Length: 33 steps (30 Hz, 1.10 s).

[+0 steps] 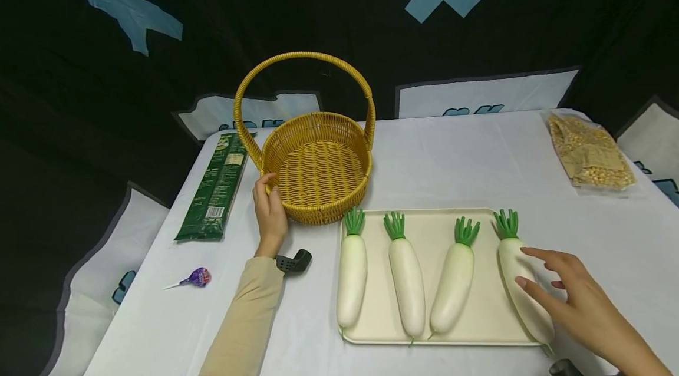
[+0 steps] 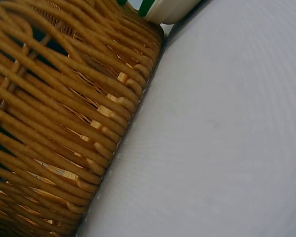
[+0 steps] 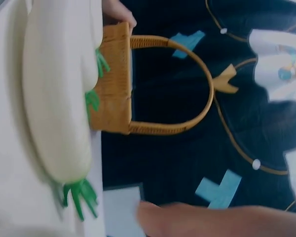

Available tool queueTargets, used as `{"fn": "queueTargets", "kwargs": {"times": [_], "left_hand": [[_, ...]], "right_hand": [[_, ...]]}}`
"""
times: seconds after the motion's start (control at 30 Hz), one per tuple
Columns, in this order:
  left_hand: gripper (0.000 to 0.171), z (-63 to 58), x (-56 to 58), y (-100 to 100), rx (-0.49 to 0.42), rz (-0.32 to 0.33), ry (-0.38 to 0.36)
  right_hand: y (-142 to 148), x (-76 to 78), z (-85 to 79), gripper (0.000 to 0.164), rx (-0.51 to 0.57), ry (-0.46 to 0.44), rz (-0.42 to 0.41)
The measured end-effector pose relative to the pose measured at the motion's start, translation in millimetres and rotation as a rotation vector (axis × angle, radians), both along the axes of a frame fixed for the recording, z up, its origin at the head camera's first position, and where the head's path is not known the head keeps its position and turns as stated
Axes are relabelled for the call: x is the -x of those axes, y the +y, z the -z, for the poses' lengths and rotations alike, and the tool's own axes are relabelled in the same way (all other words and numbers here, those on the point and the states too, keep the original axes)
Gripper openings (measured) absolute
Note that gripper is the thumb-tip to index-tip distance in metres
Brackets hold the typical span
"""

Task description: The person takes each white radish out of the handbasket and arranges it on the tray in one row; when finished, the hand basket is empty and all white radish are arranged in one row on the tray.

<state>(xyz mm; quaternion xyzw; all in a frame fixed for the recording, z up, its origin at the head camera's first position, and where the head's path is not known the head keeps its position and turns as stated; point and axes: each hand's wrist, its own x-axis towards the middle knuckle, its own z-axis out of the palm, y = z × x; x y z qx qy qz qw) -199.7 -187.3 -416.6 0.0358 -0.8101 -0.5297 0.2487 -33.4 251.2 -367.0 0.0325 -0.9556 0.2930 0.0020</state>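
Note:
My left hand (image 1: 270, 211) grips the near left rim of a yellow wicker basket (image 1: 318, 205), fingertips over the edge. The basket has a tall arched handle, and no contents show inside. Its woven side (image 2: 89, 98) fills much of the left wrist view. Four-sided and cream, a tray (image 1: 376, 329) bears several white radishes with green tops. Around the rightmost white radish (image 1: 522, 287) my right hand (image 1: 578, 299) hovers, thumb and forefinger spread and overlapping its edge. That radish (image 3: 59, 89) looms close in the right wrist view.
Left of the basket lies a green packet (image 1: 214, 193), with a purple-wrapped lollipop (image 1: 198, 277) nearer the front. A clear bag of yellow kernels (image 1: 591, 155) sits at the back right. Behind the white-covered table hangs a black cloth (image 1: 339, 16).

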Motion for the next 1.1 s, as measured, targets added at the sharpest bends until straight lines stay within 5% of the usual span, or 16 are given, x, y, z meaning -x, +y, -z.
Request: {"fn": "queueTargets", "kwargs": {"times": [0.23,0.53,0.67,0.87,1.1], "left_hand": [[0.036,-1.7,0.4,-2,-0.002,-0.004,0.002],[0.036,0.4,0.8,-1,-0.005,-0.008,-0.004],[0.036,0.4,1.8,-1,-0.006,-0.002,0.008],[0.036,-1.2,2.4,0,-0.001,0.004,0.010],[0.036,0.7,1.9,1,-0.005,0.005,-0.009]], "right_hand": [[-41,1.0,-12.4,0.049,0.100,0.199,0.018],[-80,7.7,-4.7,0.059,0.039,0.123,-0.036],[-88,8.8,-0.6,0.058,0.011,0.154,-0.063],[-92,10.0,0.9,0.055,0.045,0.075,-0.091],[-92,15.4,1.1,0.053,-0.032,0.138,-0.108]]}}
